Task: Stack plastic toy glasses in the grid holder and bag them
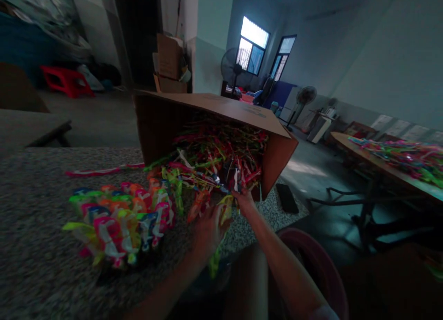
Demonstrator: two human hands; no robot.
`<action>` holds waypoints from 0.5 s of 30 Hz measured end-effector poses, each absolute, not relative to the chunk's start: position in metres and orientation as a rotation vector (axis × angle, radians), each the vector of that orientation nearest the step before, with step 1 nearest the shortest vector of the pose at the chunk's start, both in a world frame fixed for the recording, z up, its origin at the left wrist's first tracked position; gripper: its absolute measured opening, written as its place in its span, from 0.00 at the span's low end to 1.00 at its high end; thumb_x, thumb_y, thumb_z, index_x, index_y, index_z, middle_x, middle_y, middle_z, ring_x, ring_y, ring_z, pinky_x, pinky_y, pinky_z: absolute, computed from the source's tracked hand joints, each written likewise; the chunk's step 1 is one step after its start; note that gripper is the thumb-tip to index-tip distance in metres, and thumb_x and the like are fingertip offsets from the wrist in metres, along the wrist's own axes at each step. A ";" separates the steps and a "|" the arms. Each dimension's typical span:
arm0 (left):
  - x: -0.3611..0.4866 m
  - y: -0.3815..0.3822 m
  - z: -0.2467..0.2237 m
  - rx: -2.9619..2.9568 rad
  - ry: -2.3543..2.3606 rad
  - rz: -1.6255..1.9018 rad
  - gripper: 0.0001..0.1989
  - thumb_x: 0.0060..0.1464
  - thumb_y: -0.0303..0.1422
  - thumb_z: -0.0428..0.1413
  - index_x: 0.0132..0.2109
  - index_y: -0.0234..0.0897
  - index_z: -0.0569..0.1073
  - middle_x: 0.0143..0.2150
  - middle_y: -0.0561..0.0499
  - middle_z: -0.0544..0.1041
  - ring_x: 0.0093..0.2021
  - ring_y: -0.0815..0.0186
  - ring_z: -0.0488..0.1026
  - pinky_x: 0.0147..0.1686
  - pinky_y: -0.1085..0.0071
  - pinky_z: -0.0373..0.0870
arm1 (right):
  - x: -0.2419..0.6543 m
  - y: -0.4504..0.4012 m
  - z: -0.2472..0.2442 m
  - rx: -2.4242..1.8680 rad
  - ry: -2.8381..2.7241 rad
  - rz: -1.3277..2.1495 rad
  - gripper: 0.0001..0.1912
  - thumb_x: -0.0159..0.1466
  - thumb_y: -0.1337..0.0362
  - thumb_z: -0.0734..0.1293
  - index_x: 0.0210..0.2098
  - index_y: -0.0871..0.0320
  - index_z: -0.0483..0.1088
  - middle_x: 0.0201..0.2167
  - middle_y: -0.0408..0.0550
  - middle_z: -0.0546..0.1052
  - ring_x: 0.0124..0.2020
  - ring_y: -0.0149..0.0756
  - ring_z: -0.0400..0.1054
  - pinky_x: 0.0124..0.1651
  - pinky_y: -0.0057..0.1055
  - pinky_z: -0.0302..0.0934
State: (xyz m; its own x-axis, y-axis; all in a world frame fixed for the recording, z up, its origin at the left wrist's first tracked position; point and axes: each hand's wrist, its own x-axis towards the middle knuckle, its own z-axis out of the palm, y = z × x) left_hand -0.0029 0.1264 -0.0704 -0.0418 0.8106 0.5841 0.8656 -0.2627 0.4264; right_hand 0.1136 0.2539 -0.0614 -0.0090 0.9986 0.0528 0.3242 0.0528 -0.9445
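Between my hands is a yellow, see-through plastic strip (226,208). The fingers of my left hand (207,230) are closed around it. My right hand (245,202) is right beside it at the mouth of the box, fingers pinched together; what they grip is too blurred to name. The cardboard box (277,165) lies on its side, its open end facing me, full of tangled bright strips (221,147) that spill out. Left of my hands stands a cluster of folded colourful plastic pieces (119,218) in pink, orange, blue, green and yellow.
The speckled stone tabletop (38,227) bears a dark phone (287,198) to the right of the box. Below the table edge is a pink tub (323,260). Another table (346,142) with colourful strips stands at right. A red stool (67,80) and standing fans (306,96) are farther back.
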 end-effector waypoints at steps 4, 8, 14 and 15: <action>-0.002 0.145 -0.080 -2.279 -1.951 -0.868 0.23 0.52 0.34 0.59 0.55 0.38 0.68 0.51 0.43 0.69 0.56 0.50 0.64 0.54 0.53 0.63 | 0.135 0.248 -0.058 -1.505 -1.538 0.781 0.08 0.55 0.68 0.63 0.32 0.63 0.73 0.29 0.52 0.76 0.32 0.36 0.69 0.36 0.28 0.59; -0.011 0.155 -0.080 -2.244 -1.951 -0.874 0.16 0.56 0.34 0.54 0.52 0.35 0.71 0.49 0.43 0.70 0.51 0.55 0.67 0.52 0.57 0.64 | 0.153 0.245 -0.051 -1.487 -1.604 0.635 0.09 0.59 0.65 0.62 0.29 0.61 0.73 0.25 0.50 0.73 0.29 0.34 0.65 0.35 0.26 0.55; -0.010 0.215 -0.029 -2.191 -1.952 -0.627 0.19 0.57 0.24 0.47 0.54 0.34 0.70 0.54 0.39 0.68 0.56 0.54 0.62 0.54 0.57 0.60 | 0.166 0.238 -0.048 -1.335 -1.560 0.613 0.20 0.64 0.52 0.55 0.33 0.60 0.71 0.24 0.46 0.71 0.27 0.31 0.63 0.30 0.24 0.56; -0.007 0.229 -0.022 -2.163 -2.010 -0.591 0.17 0.57 0.23 0.47 0.51 0.31 0.72 0.53 0.36 0.69 0.56 0.52 0.62 0.53 0.55 0.60 | 0.168 0.234 -0.050 -1.311 -1.532 0.649 0.20 0.62 0.51 0.57 0.35 0.61 0.71 0.23 0.45 0.71 0.26 0.31 0.62 0.29 0.24 0.56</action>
State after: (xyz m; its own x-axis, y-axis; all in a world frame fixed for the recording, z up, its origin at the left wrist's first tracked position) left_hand -0.0075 0.2287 -0.0219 0.0363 0.9293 0.3675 0.9803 -0.1046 0.1678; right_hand 0.1677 0.2336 -0.0503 0.0613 0.9423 0.3292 0.4188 0.2751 -0.8654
